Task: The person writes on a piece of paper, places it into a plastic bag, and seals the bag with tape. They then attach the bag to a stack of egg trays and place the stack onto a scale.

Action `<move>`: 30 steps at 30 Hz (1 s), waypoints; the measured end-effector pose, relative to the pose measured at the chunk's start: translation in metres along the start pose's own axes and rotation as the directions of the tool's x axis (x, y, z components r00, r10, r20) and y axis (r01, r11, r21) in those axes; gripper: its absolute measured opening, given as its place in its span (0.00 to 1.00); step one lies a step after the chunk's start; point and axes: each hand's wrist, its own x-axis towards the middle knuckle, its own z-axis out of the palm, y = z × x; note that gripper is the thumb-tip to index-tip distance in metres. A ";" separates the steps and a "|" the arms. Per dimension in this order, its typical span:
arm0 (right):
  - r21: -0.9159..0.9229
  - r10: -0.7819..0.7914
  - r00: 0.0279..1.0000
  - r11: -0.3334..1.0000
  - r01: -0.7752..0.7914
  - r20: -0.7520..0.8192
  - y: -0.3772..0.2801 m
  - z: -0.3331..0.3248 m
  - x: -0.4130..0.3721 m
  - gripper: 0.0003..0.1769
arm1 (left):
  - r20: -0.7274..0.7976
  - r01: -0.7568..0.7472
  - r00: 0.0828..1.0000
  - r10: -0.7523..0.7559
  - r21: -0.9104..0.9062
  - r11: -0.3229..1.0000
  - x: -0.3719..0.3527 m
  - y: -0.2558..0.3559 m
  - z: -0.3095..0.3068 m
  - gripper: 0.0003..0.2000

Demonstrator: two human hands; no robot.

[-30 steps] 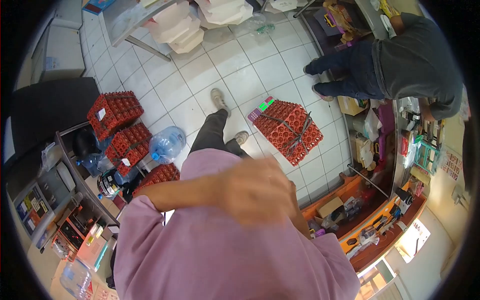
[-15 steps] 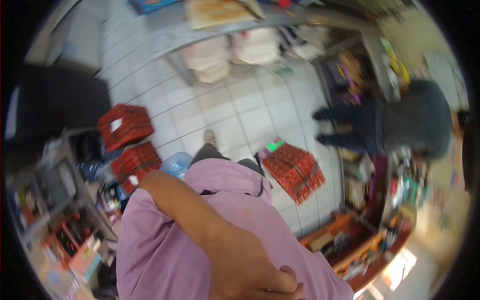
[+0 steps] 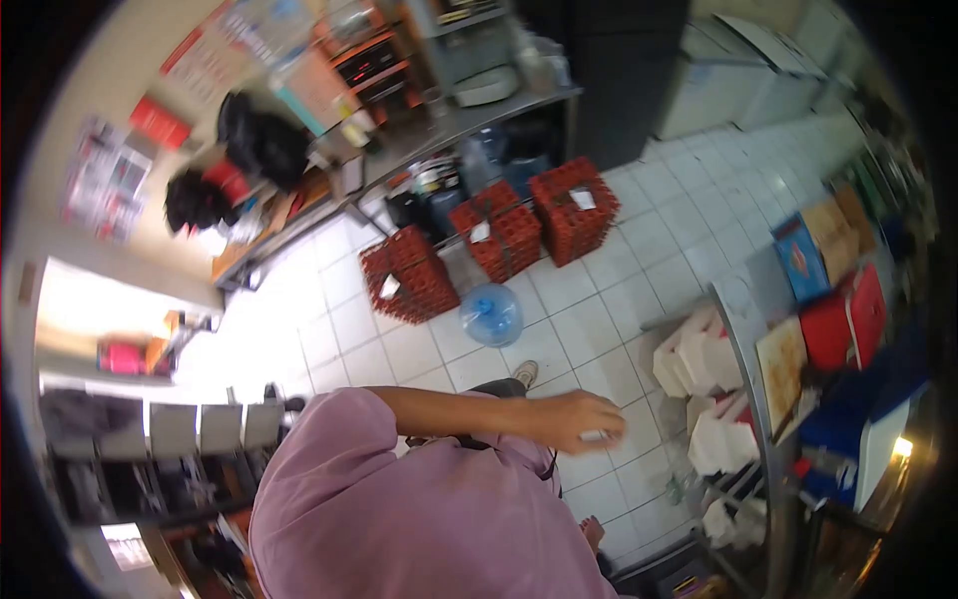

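Note:
My left hand (image 3: 579,421) reaches across in front of my pink shirt (image 3: 429,499), above the tiled floor. Its fingers are curled and a little blurred. A pale patch shows inside the curl; I cannot make out whether it is a held thing or floor behind. Past the shirt's right edge, a small part of what looks like my right hand (image 3: 592,531) shows, low down; most of it is hidden. Beyond my left arm, a clear blue water jug (image 3: 491,314) stands on the floor. Nearby are three strapped red stacks (image 3: 407,276) with white labels.
A metal table (image 3: 750,369) on the right bears a stained board (image 3: 780,374) and a red bag (image 3: 843,317), with white bundles (image 3: 699,354) underneath. At the back are a shelf (image 3: 469,120) and a dark cabinet (image 3: 629,80). Grey chairs or bins (image 3: 175,429) line the left.
The view has swung round to the left, bringing the red stacks to the centre. A third stack now shows beside the jug. My left hand extends farther from my shirt. The other person is out of view.

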 end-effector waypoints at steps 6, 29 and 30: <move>-0.330 -0.053 0.975 0.936 0.124 0.217 -0.126 0.038 0.056 0.05 | -0.512 0.863 0.472 -0.718 0.102 0.494 -0.392 -0.286 -0.002 0.11; -0.443 -0.414 0.558 0.346 0.827 0.719 0.016 0.607 -0.361 0.15 | -0.920 0.730 0.043 -0.390 -0.237 0.641 -0.639 -0.273 -0.476 0.16; -0.423 -0.424 0.559 0.376 0.825 0.712 0.012 0.613 -0.368 0.15 | -0.921 0.729 0.013 -0.388 -0.257 0.634 -0.606 -0.263 -0.518 0.18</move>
